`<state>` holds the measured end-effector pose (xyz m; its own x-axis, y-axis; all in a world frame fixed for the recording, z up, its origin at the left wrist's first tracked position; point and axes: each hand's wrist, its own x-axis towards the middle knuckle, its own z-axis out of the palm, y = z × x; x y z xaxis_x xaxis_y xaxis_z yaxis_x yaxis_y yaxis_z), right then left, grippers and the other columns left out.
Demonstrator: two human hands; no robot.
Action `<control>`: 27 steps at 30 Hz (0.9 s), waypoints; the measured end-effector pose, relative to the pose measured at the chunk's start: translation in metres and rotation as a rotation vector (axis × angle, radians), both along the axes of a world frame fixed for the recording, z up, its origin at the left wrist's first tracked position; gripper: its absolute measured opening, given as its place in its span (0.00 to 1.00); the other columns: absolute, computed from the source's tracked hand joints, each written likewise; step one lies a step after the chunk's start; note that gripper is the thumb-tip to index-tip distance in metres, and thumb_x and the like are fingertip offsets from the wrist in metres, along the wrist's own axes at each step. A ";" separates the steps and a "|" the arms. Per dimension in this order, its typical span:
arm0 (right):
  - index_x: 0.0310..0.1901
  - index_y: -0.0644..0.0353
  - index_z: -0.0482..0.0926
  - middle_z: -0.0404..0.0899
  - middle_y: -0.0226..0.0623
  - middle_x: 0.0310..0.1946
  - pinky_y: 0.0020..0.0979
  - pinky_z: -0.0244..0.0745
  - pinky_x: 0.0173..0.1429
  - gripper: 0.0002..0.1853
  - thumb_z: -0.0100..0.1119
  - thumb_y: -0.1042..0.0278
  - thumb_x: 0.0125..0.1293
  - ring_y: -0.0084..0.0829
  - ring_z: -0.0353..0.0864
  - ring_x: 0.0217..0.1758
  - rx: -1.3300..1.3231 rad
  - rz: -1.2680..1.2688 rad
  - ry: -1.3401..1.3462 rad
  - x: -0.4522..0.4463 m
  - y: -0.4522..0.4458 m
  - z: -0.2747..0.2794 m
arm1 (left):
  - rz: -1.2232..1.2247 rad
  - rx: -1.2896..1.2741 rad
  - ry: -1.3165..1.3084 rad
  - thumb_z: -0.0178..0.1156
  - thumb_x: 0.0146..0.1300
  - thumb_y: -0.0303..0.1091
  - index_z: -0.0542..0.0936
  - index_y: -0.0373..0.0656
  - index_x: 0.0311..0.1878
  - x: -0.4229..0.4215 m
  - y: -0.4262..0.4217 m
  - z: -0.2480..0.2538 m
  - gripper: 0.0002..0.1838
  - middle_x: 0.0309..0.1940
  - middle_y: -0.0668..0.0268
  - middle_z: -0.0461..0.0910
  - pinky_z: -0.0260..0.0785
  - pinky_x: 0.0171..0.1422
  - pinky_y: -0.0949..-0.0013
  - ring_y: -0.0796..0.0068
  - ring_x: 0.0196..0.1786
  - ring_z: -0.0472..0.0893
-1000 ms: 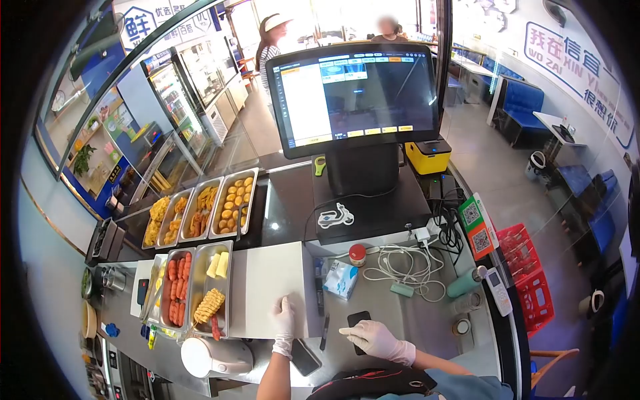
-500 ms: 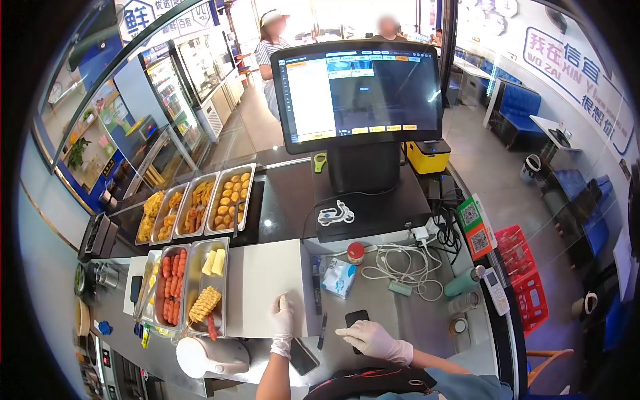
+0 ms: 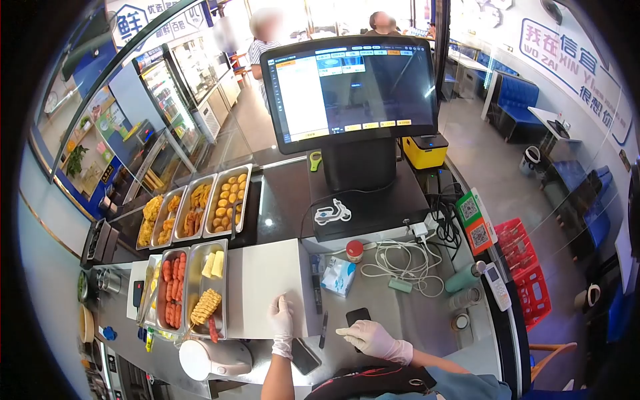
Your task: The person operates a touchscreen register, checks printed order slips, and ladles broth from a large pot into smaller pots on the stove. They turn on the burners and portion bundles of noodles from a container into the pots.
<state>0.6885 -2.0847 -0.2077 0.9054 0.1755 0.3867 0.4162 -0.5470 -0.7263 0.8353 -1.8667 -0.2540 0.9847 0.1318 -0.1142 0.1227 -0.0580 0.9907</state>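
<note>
My left hand (image 3: 281, 320), in a pale thin glove, rests at the lower right edge of a white board (image 3: 257, 270). Its fingers point away from me, slightly bent and with nothing visible in them. A smartphone (image 3: 305, 357) lies beside its wrist. My right hand (image 3: 375, 339), gloved too, hovers over or rests on the counter with the forefinger stretched to the left. It partly covers a black phone (image 3: 358, 315); whether they touch I cannot tell. Between the hands lies a dark pen (image 3: 324, 330).
Metal trays of sausages (image 3: 173, 287), a corn-like skewer (image 3: 206, 307) and eggs (image 3: 228, 200) stand left. Ahead is a touchscreen monitor (image 3: 353, 93). White cables (image 3: 403, 263), a tissue pack (image 3: 339, 276) and a green bottle (image 3: 465, 277) lie right. A person (image 3: 260, 53) stands beyond the counter.
The view has shifted slightly, so the monitor sits a little further left. The standing person has moved left. Both my hands keep nearly the same pose.
</note>
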 end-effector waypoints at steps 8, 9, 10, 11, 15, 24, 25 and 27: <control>0.46 0.54 0.82 0.77 0.34 0.26 0.36 0.73 0.36 0.11 0.60 0.66 0.63 0.37 0.76 0.31 -0.031 -0.033 -0.050 0.007 -0.009 0.001 | -0.004 -0.055 0.023 0.51 0.73 0.36 0.80 0.39 0.47 0.000 -0.002 0.002 0.12 0.23 0.72 0.77 0.55 0.20 0.82 0.90 0.18 0.66; 0.47 0.54 0.82 0.77 0.34 0.26 0.37 0.73 0.36 0.11 0.59 0.66 0.63 0.37 0.76 0.31 -0.042 -0.030 -0.042 0.009 -0.012 0.000 | -0.022 -0.050 0.025 0.51 0.73 0.36 0.80 0.39 0.47 -0.001 -0.002 0.004 0.12 0.23 0.72 0.77 0.55 0.20 0.82 0.90 0.18 0.66; 0.47 0.54 0.81 0.77 0.34 0.26 0.37 0.73 0.37 0.11 0.59 0.66 0.64 0.38 0.76 0.31 -0.053 -0.026 -0.032 0.010 -0.016 0.001 | -0.019 -0.027 0.024 0.50 0.73 0.36 0.80 0.39 0.47 -0.002 -0.002 0.007 0.12 0.23 0.72 0.76 0.55 0.20 0.82 0.90 0.19 0.66; 0.47 0.54 0.81 0.77 0.34 0.26 0.37 0.73 0.37 0.11 0.59 0.66 0.64 0.38 0.76 0.31 -0.052 -0.040 -0.030 0.012 -0.020 0.004 | -0.013 -0.007 0.023 0.50 0.73 0.36 0.80 0.38 0.48 -0.002 -0.003 0.008 0.13 0.22 0.72 0.76 0.55 0.20 0.83 0.90 0.19 0.66; 0.46 0.56 0.81 0.78 0.37 0.28 0.38 0.74 0.38 0.10 0.59 0.67 0.64 0.40 0.78 0.32 -0.069 -0.147 -0.097 0.032 -0.053 0.036 | -0.032 -0.002 0.026 0.50 0.73 0.35 0.79 0.38 0.48 -0.001 -0.001 0.003 0.13 0.23 0.72 0.76 0.56 0.21 0.83 0.90 0.19 0.66; 0.48 0.64 0.80 0.82 0.34 0.38 0.25 0.74 0.47 0.10 0.51 0.75 0.69 0.22 0.79 0.38 0.742 -0.626 -0.224 0.163 -0.238 0.100 | -0.031 0.043 -0.027 0.50 0.73 0.34 0.79 0.38 0.47 -0.001 -0.002 0.002 0.12 0.23 0.71 0.76 0.55 0.20 0.83 0.90 0.19 0.66; 0.48 0.64 0.80 0.81 0.34 0.37 0.24 0.74 0.47 0.11 0.50 0.75 0.70 0.21 0.78 0.38 0.731 -0.691 -0.219 0.183 -0.266 0.100 | -0.017 0.052 0.004 0.50 0.73 0.34 0.79 0.38 0.47 -0.002 -0.003 0.003 0.11 0.23 0.71 0.76 0.55 0.20 0.83 0.90 0.19 0.66; 0.50 0.65 0.79 0.81 0.34 0.37 0.23 0.72 0.47 0.11 0.49 0.74 0.71 0.20 0.77 0.38 0.663 -0.795 -0.221 0.222 -0.320 0.097 | -0.009 0.064 0.099 0.49 0.73 0.32 0.78 0.36 0.49 -0.003 -0.009 0.019 0.12 0.23 0.71 0.76 0.59 0.27 0.83 0.89 0.22 0.68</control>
